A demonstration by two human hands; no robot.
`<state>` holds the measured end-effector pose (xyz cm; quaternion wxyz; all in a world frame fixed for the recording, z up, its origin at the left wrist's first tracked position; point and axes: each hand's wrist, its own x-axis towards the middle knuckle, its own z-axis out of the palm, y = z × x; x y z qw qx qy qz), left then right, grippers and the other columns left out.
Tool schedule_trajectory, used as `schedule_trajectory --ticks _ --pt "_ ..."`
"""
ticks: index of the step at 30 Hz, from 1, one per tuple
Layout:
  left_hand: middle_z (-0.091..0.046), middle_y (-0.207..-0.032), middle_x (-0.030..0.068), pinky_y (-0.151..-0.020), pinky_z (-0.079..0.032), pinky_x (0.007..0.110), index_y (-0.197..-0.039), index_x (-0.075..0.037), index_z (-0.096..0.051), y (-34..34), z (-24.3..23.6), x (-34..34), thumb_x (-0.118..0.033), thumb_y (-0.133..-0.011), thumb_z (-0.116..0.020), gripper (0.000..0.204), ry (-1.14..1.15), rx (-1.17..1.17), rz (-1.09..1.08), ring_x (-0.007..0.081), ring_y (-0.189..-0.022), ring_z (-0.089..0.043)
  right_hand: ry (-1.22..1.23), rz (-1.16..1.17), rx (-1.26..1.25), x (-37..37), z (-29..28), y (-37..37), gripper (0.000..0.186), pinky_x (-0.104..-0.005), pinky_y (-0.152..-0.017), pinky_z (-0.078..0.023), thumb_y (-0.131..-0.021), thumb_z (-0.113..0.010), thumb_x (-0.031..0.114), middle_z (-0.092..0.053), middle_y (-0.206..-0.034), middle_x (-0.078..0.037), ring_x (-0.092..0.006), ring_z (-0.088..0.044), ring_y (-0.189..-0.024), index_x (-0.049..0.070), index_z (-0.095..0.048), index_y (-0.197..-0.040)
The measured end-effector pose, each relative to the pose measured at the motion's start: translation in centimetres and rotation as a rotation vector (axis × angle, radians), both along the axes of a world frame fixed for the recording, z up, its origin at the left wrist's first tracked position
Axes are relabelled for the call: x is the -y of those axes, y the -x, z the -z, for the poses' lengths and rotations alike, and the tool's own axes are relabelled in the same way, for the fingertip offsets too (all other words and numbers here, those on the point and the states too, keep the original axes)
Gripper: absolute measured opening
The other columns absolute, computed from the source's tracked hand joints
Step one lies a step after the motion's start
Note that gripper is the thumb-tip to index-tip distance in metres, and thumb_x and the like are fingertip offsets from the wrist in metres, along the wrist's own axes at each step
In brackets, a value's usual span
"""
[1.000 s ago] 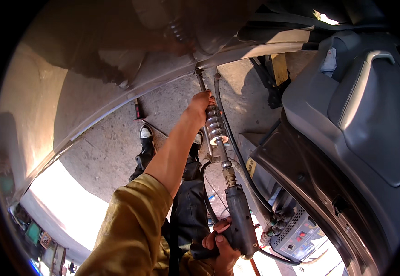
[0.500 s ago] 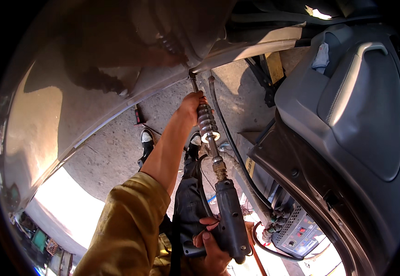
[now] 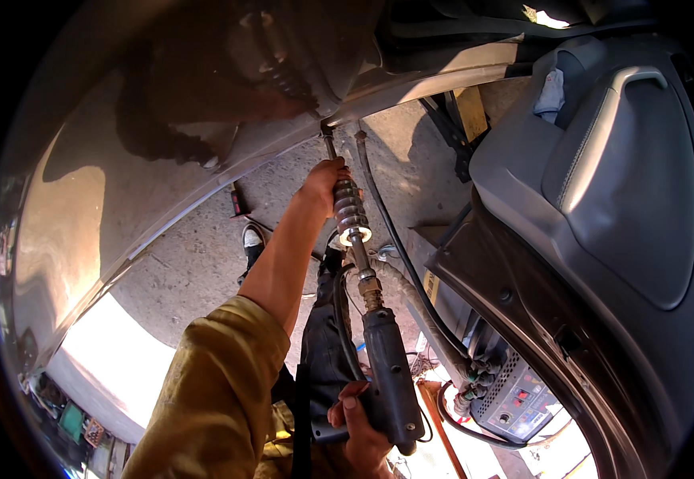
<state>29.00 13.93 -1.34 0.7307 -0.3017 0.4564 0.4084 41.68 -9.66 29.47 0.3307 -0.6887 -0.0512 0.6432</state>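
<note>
A slide hammer dent puller with a dark pistol-grip body (image 3: 392, 375) slants up across the middle of the view. Its tip meets the lower edge of a dark, glossy car body panel (image 3: 171, 152). My left hand (image 3: 327, 182) is wrapped round the upper end of the ribbed sliding weight (image 3: 352, 214), with that arm in a yellow-brown sleeve. Lower down, my right hand (image 3: 365, 439) closes on the puller's grip; part of its fingers is hidden behind the body. A black cable (image 3: 342, 319) loops beside the body.
At right an open car door (image 3: 634, 184) with grey trim hangs close to the puller. Below it stands a grey control box (image 3: 514, 399) with thick cables. Another black cable (image 3: 395, 231) runs over the concrete floor (image 3: 179, 255). My shoe (image 3: 253, 236) shows beneath the left arm.
The view has shifted slightly, so the puller and both hands appear a little further left. Both grips are unchanged, and the tip remains at the panel edge.
</note>
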Motion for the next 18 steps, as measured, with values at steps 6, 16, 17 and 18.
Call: schedule_trajectory --ticks 6,16,17,18 --pt "-0.040 -0.054 -0.0078 -0.059 -0.052 0.045 -0.082 -0.014 -0.041 0.3 0.0 0.0 -0.026 -0.105 -0.047 0.027 0.016 0.076 -0.053 0.0085 -0.043 -0.041 -0.042 -0.057 0.060 -0.4 -0.1 0.6 0.015 -0.0288 -0.058 -0.047 -0.095 -0.059 -0.004 -0.059 -0.092 -0.008 -0.0137 -0.054 -0.062 0.002 -0.053 -0.109" --pt "-0.041 -0.054 -0.0082 -0.058 -0.051 0.043 -0.080 -0.014 -0.043 0.7 1.1 0.6 -0.028 -0.105 -0.046 0.029 -0.021 0.170 -0.095 0.0078 -0.043 -0.042 -0.041 -0.092 0.099 0.6 0.3 1.1 0.039 -0.0322 -0.054 -0.048 -0.093 -0.059 -0.008 -0.060 -0.092 -0.011 -0.0148 -0.051 -0.058 0.003 -0.046 -0.127" --pt "-0.041 -0.054 -0.0082 -0.058 -0.051 0.043 -0.080 -0.014 -0.043 0.5 1.1 0.7 -0.028 -0.105 -0.046 0.029 -0.017 0.160 -0.096 0.0078 -0.043 -0.042 -0.035 -0.091 0.105 0.6 0.4 1.0 0.039 -0.0322 -0.054 -0.048 -0.093 -0.059 -0.007 -0.060 -0.092 -0.011 -0.0147 -0.050 -0.058 0.004 -0.046 -0.128" --pt "-0.041 -0.054 -0.0082 -0.059 -0.051 0.043 -0.080 -0.015 -0.043 0.4 1.0 0.7 -0.028 -0.105 -0.046 0.029 -0.012 0.151 -0.097 0.0077 -0.043 -0.041 -0.041 -0.087 0.096 0.6 0.5 0.9 0.039 -0.0324 -0.054 -0.048 -0.093 -0.059 -0.007 -0.059 -0.092 -0.011 -0.0147 -0.050 -0.058 0.003 -0.046 -0.128"
